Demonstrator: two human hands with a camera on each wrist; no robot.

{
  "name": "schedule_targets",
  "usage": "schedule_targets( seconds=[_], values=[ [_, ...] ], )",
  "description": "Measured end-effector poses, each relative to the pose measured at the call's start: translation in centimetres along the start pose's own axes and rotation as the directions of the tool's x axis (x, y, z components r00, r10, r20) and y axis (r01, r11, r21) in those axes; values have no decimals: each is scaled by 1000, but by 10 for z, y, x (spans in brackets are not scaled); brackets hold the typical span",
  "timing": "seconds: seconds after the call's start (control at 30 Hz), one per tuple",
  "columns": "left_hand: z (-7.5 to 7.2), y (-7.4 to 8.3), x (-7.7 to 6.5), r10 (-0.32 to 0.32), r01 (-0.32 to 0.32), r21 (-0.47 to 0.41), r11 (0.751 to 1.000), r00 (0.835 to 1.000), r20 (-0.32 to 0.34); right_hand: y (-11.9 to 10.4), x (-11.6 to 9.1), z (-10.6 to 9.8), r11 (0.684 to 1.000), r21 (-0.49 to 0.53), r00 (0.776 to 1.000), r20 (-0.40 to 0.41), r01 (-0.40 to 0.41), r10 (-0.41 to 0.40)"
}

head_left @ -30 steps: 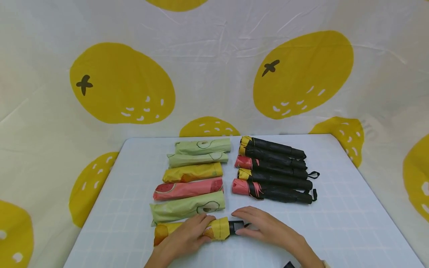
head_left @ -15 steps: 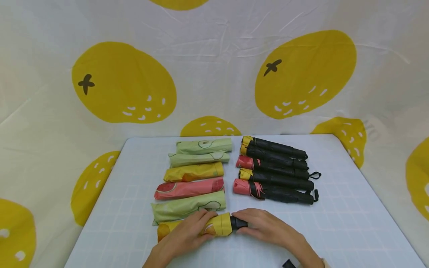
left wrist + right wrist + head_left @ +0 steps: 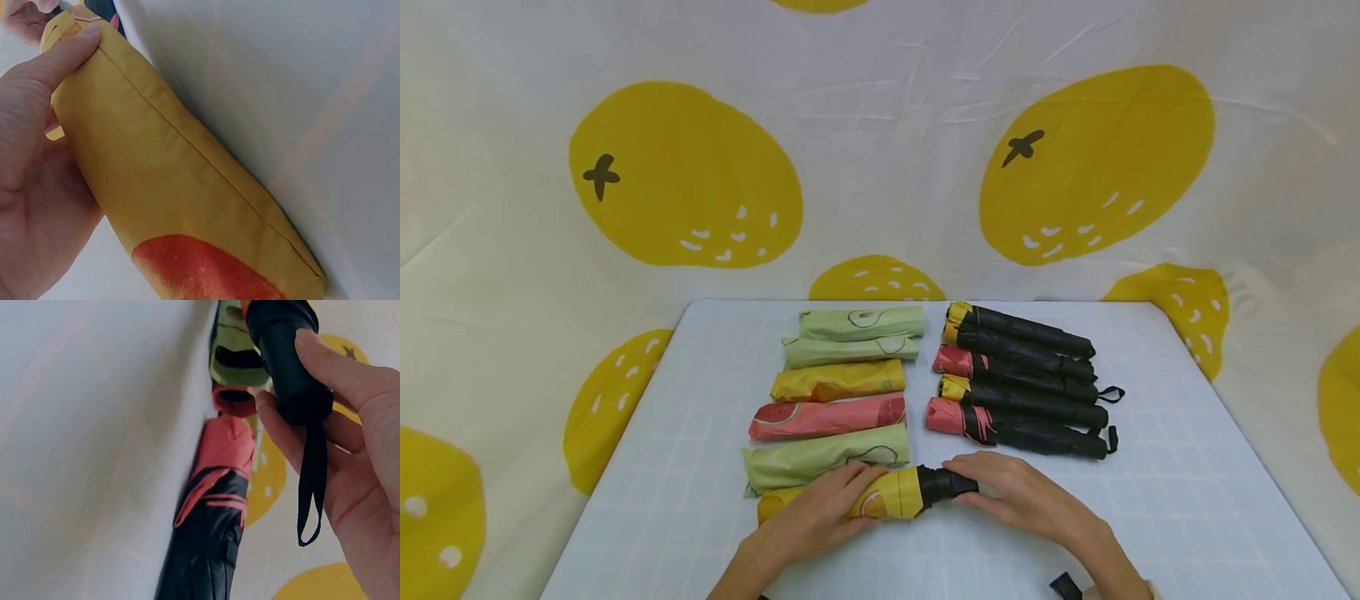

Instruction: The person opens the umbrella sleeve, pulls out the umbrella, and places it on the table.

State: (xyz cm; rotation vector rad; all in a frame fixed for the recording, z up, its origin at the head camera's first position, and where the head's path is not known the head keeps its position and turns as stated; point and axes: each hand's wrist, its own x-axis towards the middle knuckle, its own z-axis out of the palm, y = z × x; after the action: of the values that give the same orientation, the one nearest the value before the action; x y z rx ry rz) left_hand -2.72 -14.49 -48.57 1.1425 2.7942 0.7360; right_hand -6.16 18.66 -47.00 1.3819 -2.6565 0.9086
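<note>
At the near middle of the table in the head view lies a yellow fabric umbrella sleeve (image 3: 901, 493) with an orange fruit print. My left hand (image 3: 827, 507) grips it around its middle, the thumb lying along its side in the left wrist view. Out of the sleeve's right end sticks a folded black umbrella (image 3: 934, 485). My right hand (image 3: 1022, 493) pinches its dark handle (image 3: 290, 369) between thumb and fingers. From the handle's end hangs a black wrist strap (image 3: 303, 519), seen in the right wrist view. The rest of the umbrella is hidden inside the sleeve.
Several sleeves printed with fruit lie in a column behind my left hand, the nearest a green sleeve (image 3: 820, 461). To their right, several folded black umbrellas form another column, the nearest a red-tipped umbrella (image 3: 1037, 433). A fruit-print curtain (image 3: 895, 167) hangs behind the table (image 3: 1180, 500).
My right hand has closed on the umbrella's handle and moved right. More of the black umbrella now shows outside the sleeve. My left hand keeps its grip on the sleeve.
</note>
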Motion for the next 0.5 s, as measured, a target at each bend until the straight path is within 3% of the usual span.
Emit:
schedule_targets(
  seconds=[0.2, 0.5],
  values=[
    [-1, -3, 3, 3, -2, -21, 1000, 999, 37, 6, -10, -10, 999, 4, 999, -8, -34, 34],
    [6, -6, 4, 109, -108, 8, 994, 994, -33, 5, -11, -14, 995, 1, 993, 60, -100, 99]
  ],
)
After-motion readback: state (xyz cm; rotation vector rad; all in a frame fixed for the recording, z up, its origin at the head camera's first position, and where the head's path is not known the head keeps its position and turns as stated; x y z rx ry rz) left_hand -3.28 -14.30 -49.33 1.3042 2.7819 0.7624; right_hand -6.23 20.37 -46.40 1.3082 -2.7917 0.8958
